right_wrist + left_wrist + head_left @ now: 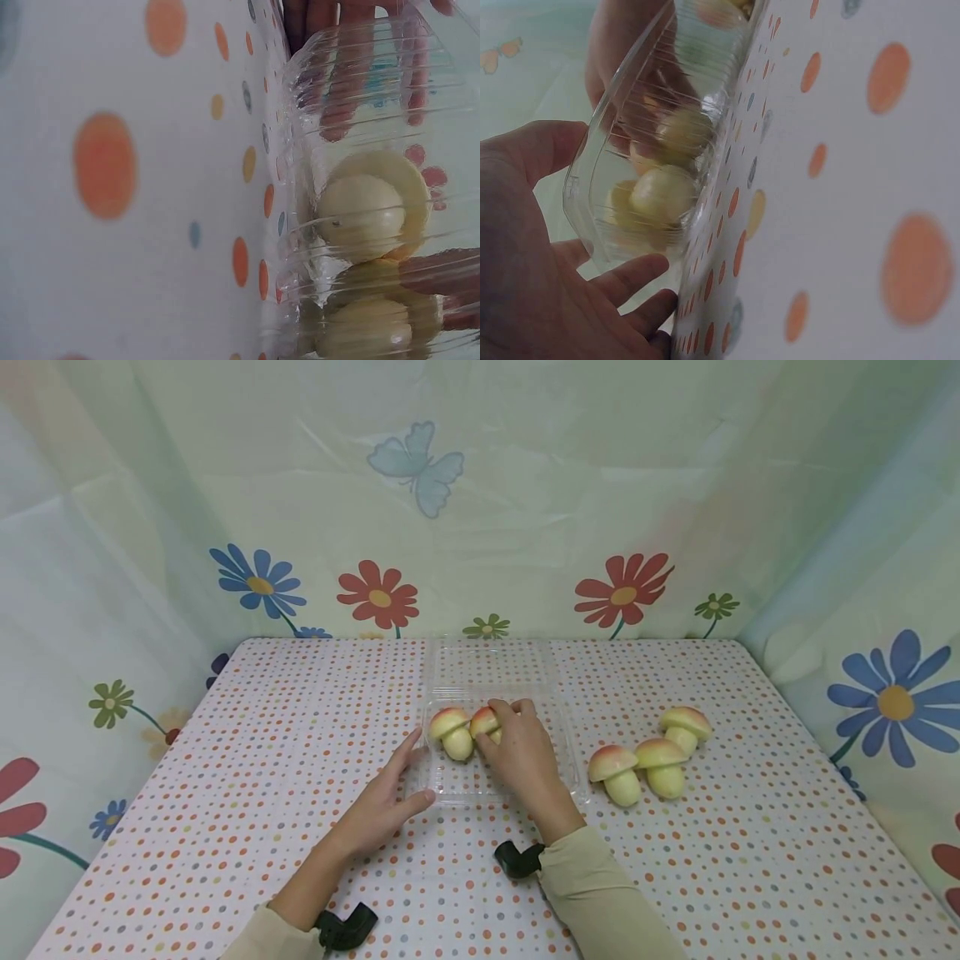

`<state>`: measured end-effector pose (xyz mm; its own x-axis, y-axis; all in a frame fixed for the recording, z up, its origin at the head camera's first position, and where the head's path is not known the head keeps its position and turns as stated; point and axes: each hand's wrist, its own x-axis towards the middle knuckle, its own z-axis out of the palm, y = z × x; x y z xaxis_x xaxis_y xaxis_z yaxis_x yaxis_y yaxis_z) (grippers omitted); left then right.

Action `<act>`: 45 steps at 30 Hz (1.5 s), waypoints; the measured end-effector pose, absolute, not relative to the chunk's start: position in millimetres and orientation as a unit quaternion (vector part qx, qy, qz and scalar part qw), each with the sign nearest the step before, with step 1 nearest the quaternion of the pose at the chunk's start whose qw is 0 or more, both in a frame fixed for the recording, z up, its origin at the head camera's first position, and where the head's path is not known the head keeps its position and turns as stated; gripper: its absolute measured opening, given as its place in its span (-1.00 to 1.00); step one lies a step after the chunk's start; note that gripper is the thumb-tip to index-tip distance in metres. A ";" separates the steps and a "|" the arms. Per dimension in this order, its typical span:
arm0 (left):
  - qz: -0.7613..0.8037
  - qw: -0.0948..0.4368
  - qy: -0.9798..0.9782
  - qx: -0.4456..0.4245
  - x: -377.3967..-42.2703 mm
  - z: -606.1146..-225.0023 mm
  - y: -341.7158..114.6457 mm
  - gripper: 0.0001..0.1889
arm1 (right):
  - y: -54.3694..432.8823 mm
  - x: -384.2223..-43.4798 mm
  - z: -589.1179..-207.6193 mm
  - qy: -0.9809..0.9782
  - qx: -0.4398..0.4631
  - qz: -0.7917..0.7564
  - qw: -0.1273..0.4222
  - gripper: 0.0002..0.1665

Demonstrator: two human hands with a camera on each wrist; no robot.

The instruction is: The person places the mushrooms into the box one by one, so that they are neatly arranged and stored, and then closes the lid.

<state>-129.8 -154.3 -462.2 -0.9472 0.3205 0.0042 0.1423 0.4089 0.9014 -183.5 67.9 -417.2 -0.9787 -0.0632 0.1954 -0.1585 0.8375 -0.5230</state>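
A clear plastic clamshell box (468,797) stands on the table, its lid (491,672) folded back behind it. Inside, at the left, is a mushroom (457,745) with a cream stem and a yellow-red cap. My right hand (525,760) reaches into the box and holds a second mushroom (483,721) beside the first by its cap, thumb and fingers partly covering it. At the box's left wall is my left hand (378,810), fingers extended and thumb near the front corner. Through the clear wall, the left wrist view shows both mushroom stems (662,193) side by side.
Three more mushrooms, one at the front left (619,777), one in the middle (663,768) and one behind (685,729), lie together right of the box. The table (225,760) has a dotted cloth. A flowered curtain (510,485) surrounds its back and sides.
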 end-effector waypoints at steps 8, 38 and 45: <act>0.527 0.084 0.834 0.140 -129.2 -462.5 -155.0 -0.08 | 67.4 -183.5 -415.4 -0.958 0.051 0.272 0.077 -0.32; 0.517 0.081 0.841 0.138 -129.9 -462.5 -154.5 -0.08 | 73.2 -184.8 -415.9 -0.957 0.053 0.275 0.074 -0.26; 0.521 0.080 0.838 0.141 -130.0 -462.7 -154.5 -0.08 | 75.5 -183.7 -411.1 -0.959 0.053 0.270 0.068 -0.23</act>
<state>-130.0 -154.5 -462.7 -0.9478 0.3186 0.0133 0.1528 0.4170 0.8960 -183.7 75.5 -411.1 -0.9852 -0.0657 0.1584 -0.1387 0.8484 -0.5109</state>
